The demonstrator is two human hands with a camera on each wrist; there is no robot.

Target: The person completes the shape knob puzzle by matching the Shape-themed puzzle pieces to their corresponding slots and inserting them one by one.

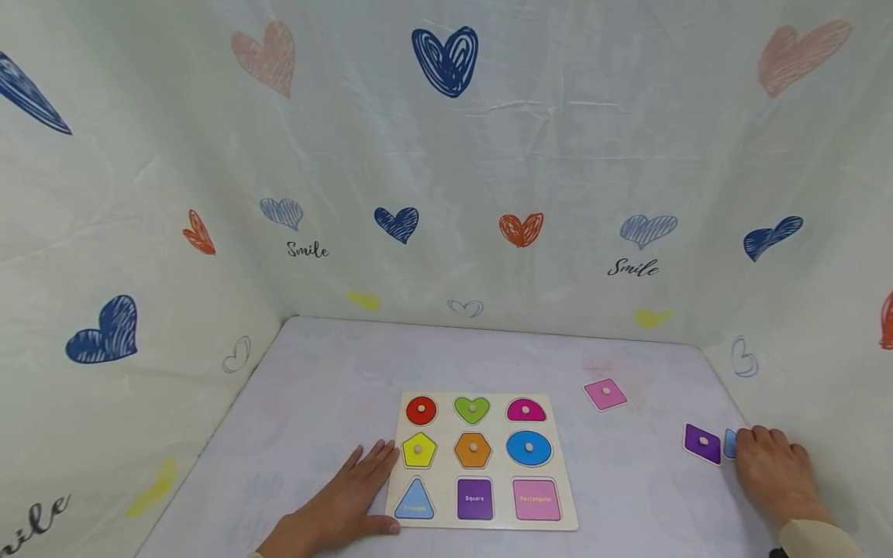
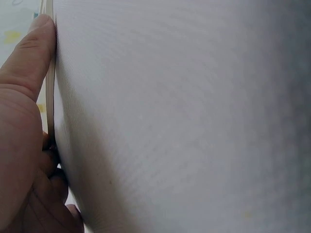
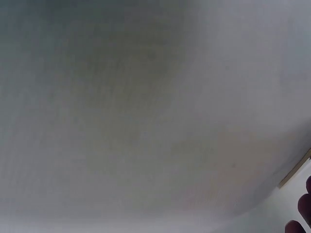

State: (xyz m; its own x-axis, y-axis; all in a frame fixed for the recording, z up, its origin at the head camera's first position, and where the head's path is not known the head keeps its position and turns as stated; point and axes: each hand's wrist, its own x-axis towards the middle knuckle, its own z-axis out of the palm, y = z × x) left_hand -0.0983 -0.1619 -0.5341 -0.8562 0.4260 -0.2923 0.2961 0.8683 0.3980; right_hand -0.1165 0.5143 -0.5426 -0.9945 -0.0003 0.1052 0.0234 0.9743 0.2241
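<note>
The right hand (image 1: 776, 470) partly covers the blue piece (image 1: 730, 444), right on the table (image 1: 335, 372); whether it pinches, I cannot tell. The purple piece (image 1: 694, 442) beside it bears a knob (image 1: 704, 441), likely the best hold on such light, stiff-looking pieces. The left hand (image 1: 352, 494), fingers extended, touches the board (image 1: 445, 426).

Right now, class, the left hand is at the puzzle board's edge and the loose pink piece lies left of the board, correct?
The side is wrong: in the head view, the loose pink piece lies right of the puzzle board. The rest stands.
</note>
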